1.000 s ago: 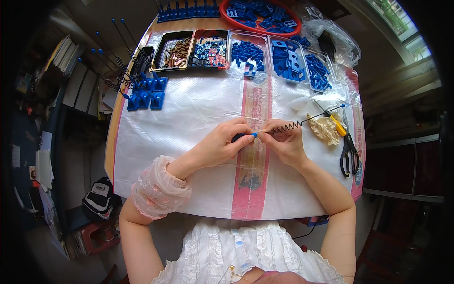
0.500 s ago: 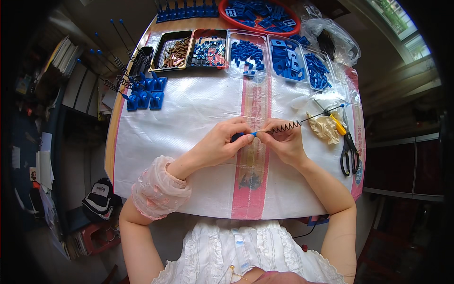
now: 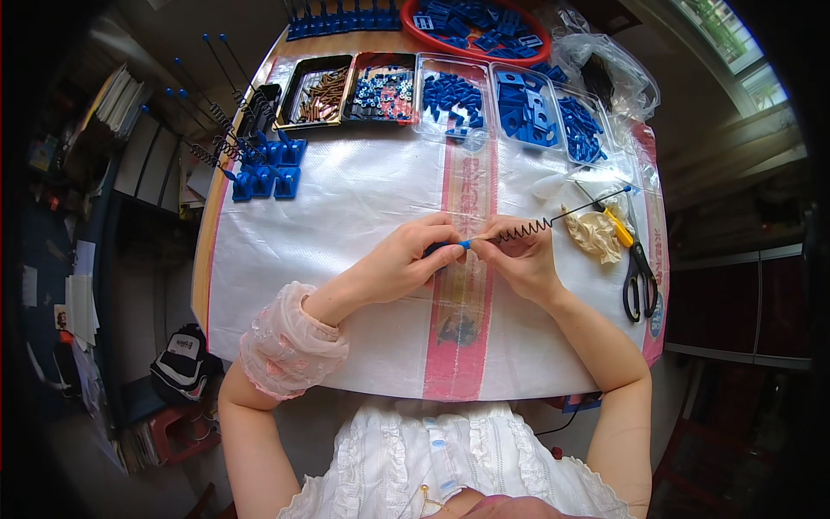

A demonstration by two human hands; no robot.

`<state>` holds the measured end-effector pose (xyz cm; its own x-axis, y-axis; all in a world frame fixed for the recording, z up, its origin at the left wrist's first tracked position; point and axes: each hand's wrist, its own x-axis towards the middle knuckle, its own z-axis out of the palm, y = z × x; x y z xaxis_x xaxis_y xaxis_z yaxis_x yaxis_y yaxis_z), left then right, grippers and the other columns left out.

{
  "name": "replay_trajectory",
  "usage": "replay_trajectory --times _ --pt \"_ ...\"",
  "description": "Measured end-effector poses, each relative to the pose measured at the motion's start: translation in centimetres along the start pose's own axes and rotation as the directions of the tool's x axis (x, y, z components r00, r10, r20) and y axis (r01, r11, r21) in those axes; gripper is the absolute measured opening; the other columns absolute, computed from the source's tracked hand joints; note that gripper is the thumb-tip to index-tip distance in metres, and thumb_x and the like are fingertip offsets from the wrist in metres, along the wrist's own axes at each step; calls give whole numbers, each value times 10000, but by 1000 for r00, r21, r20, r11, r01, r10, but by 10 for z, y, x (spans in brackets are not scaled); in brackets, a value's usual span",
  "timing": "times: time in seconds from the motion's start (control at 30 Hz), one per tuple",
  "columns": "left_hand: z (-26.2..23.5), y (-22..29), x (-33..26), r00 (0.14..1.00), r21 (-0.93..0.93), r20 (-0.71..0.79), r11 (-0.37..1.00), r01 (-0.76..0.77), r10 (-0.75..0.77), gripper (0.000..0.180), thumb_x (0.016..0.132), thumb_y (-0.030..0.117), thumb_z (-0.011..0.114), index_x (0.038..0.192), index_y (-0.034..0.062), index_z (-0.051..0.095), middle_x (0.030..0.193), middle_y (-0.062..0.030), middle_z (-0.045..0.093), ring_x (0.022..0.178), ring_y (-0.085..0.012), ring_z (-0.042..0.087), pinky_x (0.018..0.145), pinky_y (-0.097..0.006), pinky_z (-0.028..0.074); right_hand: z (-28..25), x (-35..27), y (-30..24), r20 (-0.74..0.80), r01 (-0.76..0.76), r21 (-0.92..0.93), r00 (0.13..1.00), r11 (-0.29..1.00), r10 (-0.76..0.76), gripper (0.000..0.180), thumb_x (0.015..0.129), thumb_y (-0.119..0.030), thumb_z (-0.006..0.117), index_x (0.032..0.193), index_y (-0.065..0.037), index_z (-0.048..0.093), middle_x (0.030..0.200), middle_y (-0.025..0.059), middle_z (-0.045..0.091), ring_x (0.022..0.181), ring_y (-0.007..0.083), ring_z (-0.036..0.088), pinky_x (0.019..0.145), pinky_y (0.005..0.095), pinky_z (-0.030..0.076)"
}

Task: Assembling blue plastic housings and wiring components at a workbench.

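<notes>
White woven sheet (image 3: 346, 216) covers counter | thin black coiled-spring rod (image 3: 553, 218) slants up-right from hands toward yellow-handled scissors (image 3: 635, 259) | left hand (image 3: 402, 264) pinched on blue end | right hand (image 3: 519, 259) pinched on coil.

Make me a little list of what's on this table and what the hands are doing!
left hand: pinches a small blue part
right hand: holds the spring rod near its lower end
rod: black coil, blue tip, slants up to the right
trays: along the far edge, with blue parts, brown pins, mixed bits
scissors: right of the hands, black handles
finished rods: far left, standing in blue bases
cover: white sheet with a pink stripe
</notes>
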<state>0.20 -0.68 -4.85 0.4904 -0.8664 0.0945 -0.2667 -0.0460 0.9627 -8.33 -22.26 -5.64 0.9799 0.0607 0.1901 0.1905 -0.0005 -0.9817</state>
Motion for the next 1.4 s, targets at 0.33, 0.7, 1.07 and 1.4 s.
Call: replay_trajectory --times 0.33,0.7,1.07,1.4 --pt "1 2 0 998 -30 -32 998 47 -48 222 1031 195 591 939 3 651 944 -15 523 699 -70 543 575 -225 459 2 1 -1 -2 12 -15 1000 1000 -12 33 900 51 723 881 27 711 857 21 663 758 48 601 610 203 457" --pt "3 -1 0 998 -29 -50 999 31 -33 215 1024 193 601 927 8 651 921 -11 526 662 -70 556 557 -220 454 2 1 1 -25 9 -20 1000 1000 -9 33 898 56 721 905 25 713 868 21 666 779 54 606 627 208 464" --pt "2 2 0 997 -69 -23 995 67 -68 214 1012 190 586 956 -8 646 923 -59 534 698 -132 586 571 -275 501 0 0 2 -11 5 -6 1000 1000 -5 33 900 57 720 914 29 708 881 30 673 803 65 627 643 214 487" --pt "4 2 -1 996 -20 -64 998 54 -55 238 1028 206 589 925 0 648 939 -10 535 704 -70 561 556 -217 475 2 1 -2 -2 -12 -13 1000 1000 12 29 896 57 722 892 32 708 871 27 669 782 56 616 638 208 481"
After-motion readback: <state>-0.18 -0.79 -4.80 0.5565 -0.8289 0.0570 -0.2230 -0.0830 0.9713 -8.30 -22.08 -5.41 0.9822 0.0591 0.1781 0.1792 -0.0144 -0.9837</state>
